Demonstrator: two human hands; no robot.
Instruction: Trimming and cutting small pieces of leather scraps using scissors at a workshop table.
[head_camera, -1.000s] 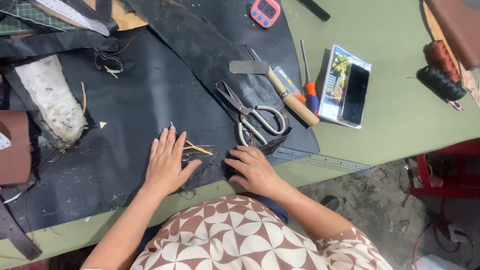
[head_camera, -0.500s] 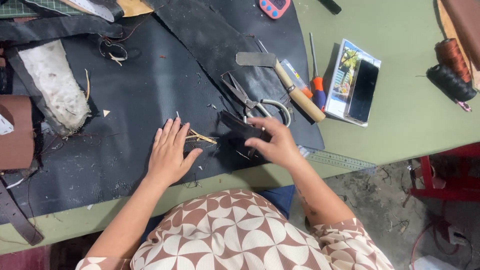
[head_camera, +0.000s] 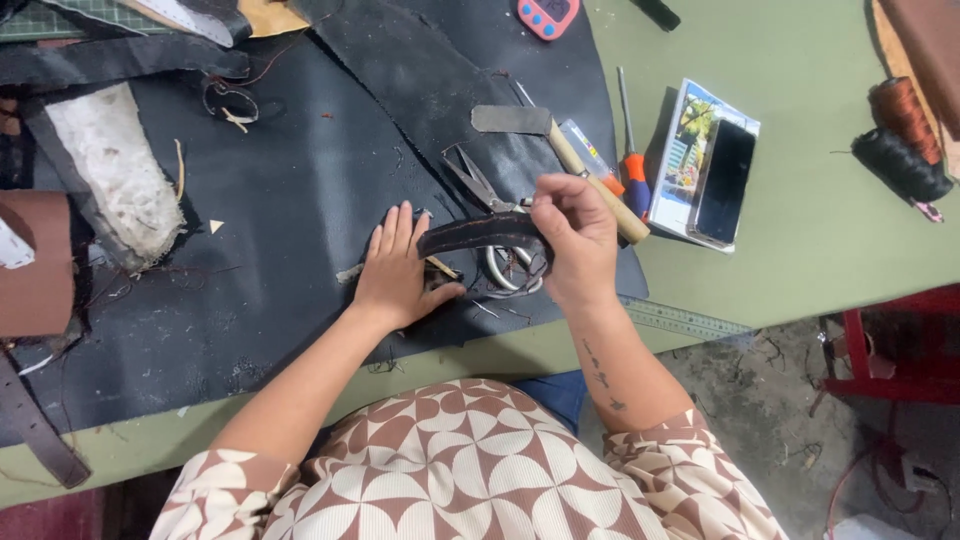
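Observation:
My right hand (head_camera: 577, 238) holds a short dark leather strip (head_camera: 478, 232) lifted off the table, gripping its right end. My left hand (head_camera: 400, 270) lies flat, fingers spread, on the large black leather sheet (head_camera: 290, 230). Right behind the lifted strip lie steel scissors (head_camera: 490, 200), partly hidden by it and by my right hand. A knife with a wooden handle (head_camera: 575, 160) rests just beyond the scissors.
On the green table (head_camera: 820, 220) lie an orange-handled awl (head_camera: 632, 160), a booklet with a black phone (head_camera: 722, 182) on it, two thread spools (head_camera: 900, 140), a metal ruler (head_camera: 680, 318) at the front edge and a pink timer (head_camera: 548, 14). Leather scraps lie at left (head_camera: 110, 190).
My right hand picked the dark leather strip up off the black sheet and raised it over the scissors. My left hand stayed flat on the sheet.

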